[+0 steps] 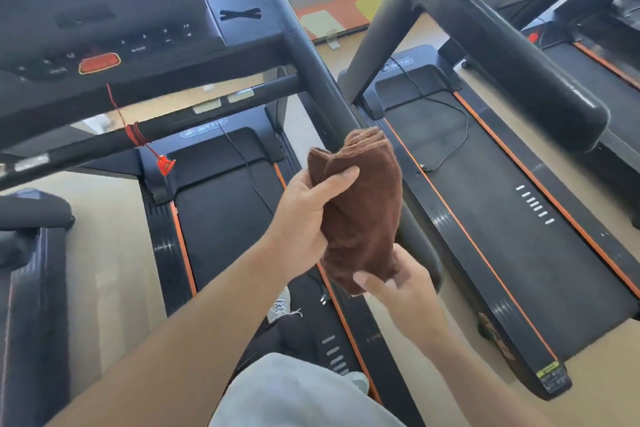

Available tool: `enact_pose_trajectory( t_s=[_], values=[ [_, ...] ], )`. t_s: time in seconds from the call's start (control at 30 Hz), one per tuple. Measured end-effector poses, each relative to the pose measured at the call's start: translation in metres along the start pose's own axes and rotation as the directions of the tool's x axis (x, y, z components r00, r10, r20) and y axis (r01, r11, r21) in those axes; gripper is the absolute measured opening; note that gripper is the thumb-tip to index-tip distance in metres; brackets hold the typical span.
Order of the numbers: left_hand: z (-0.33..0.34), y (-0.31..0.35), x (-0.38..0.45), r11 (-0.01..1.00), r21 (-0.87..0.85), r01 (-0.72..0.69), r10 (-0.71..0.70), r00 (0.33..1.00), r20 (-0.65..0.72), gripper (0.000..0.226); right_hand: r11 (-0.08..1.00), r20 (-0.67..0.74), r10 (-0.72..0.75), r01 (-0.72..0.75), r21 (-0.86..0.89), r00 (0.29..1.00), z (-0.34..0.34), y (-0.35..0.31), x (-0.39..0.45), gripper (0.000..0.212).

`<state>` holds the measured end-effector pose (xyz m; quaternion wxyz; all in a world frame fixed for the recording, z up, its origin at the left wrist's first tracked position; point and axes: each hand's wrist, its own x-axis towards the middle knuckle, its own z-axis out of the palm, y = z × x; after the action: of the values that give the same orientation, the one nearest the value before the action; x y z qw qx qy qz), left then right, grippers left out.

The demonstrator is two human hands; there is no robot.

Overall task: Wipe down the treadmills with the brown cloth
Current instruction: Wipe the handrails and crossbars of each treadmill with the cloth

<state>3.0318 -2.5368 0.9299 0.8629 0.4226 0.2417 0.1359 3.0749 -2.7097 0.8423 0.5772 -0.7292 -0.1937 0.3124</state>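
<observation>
Left hand (304,215), right hand (398,284), gripping brown cloth (360,211)

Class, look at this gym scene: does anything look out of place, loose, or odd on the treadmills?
Yes. A thin black cable trails loose across the belt of the right treadmill, and another cable lies on the belt of the left treadmill. Belts normally stay bare. The brown cloth, held in both hands, looks normal.
</observation>
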Motion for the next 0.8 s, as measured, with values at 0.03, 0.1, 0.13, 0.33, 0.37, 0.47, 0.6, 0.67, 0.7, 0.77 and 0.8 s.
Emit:
enact_pose_trajectory(
  t_s=[0.03,0.1,0.13,0.33,0.37,0.47,0.6,0.67,0.7,0.77,0.8],
  values=[
    [-0.004,0.009,0.007,1.0,0.001,-0.013,0.013,1.0,-0.02,0.028,0.997,-0.049,-0.004,0.008,0.08,0.999,0.001,-0.004,0.007,0.016],
    [-0.017,0.027,0.026,0.999,-0.019,-0.036,0.035,0.996,-0.077,0.025,0.985,-0.167,-0.001,0.03,0.167,0.986,-0.003,-0.016,0.027,0.007],
    [-0.024,0.036,0.037,0.998,-0.028,-0.05,0.047,0.994,-0.097,0.027,0.989,-0.219,-0.028,0.059,0.138,0.975,-0.006,-0.025,0.039,0.007],
    [-0.059,0.093,0.124,0.985,-0.001,-0.174,0.172,0.977,-0.124,0.051,0.972,-0.254,-0.223,0.196,-0.129,0.941,-0.015,-0.109,0.143,0.007],
    [-0.066,0.104,0.142,0.98,0.03,-0.198,0.2,0.97,-0.139,0.054,0.962,-0.253,-0.247,0.205,-0.183,0.936,-0.013,-0.12,0.166,0.008],
    [-0.091,0.135,0.199,0.919,0.328,-0.217,0.293,0.935,-0.202,0.058,0.852,-0.31,-0.356,0.17,-0.496,0.882,-0.007,-0.134,0.244,0.023],
    [-0.132,0.166,0.257,0.716,0.69,-0.109,0.309,0.935,-0.172,0.059,0.674,-0.154,-0.17,0.001,-0.738,0.973,0.042,-0.126,0.332,0.068],
    [-0.151,0.181,0.278,0.625,0.765,-0.155,0.328,0.941,-0.077,0.052,0.624,-0.134,0.005,-0.108,-0.774,0.991,0.075,-0.121,0.353,0.084],
    [-0.157,0.189,0.286,0.569,0.803,-0.178,0.34,0.94,-0.032,0.05,0.576,-0.16,0.005,-0.134,-0.806,0.987,0.085,-0.119,0.357,0.087],
    [-0.168,0.208,0.307,0.451,0.867,-0.213,0.382,0.924,0.028,0.047,0.533,-0.219,-0.045,-0.162,-0.83,0.975,0.096,-0.125,0.37,0.087],
    [-0.174,0.216,0.317,0.399,0.888,-0.227,0.408,0.911,0.05,0.047,0.52,-0.224,-0.055,-0.164,-0.838,0.973,0.098,-0.129,0.378,0.087]
  ],
)
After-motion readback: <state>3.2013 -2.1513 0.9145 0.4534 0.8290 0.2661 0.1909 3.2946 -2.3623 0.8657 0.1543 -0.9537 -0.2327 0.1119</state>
